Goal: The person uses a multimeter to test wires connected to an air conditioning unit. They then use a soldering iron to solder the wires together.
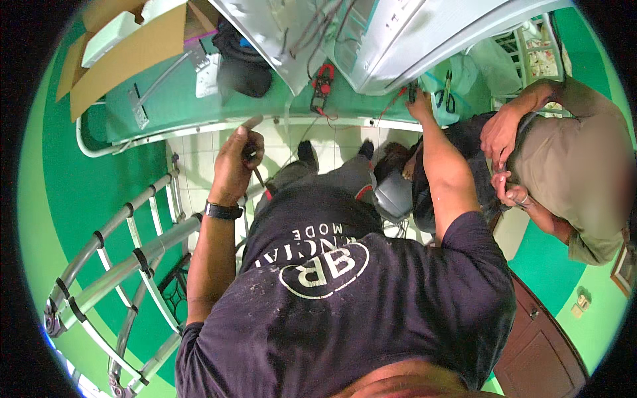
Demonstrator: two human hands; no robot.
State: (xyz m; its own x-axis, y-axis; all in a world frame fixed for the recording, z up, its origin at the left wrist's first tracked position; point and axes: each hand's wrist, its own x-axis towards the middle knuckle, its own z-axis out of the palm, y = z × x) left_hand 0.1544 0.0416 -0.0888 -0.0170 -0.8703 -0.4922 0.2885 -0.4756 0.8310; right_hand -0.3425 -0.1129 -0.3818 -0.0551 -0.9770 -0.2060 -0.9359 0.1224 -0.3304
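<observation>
My left hand (240, 158) is raised in front of the green table. Its fingers are curled around a thin rod-like tool (259, 178) that points down, while one finger sticks out. My right hand (420, 106) reaches to the table at the right, its fingers closed at a small dark object (413, 90) that I cannot make out. Close by on its right lies a black-handled cutting tool (447, 97). Left of that hand is a red test probe (401, 92). A red and black clamp meter (322, 88) lies at the middle of the table, with thin leads running from it.
A white appliance casing (424, 40) with hanging wires overhangs the green table (172, 99). At the left are an open cardboard box (136, 63), a black bag (244, 73) and a folded metal ladder (126, 242). Another person (564, 159) sits close at my right, hands together.
</observation>
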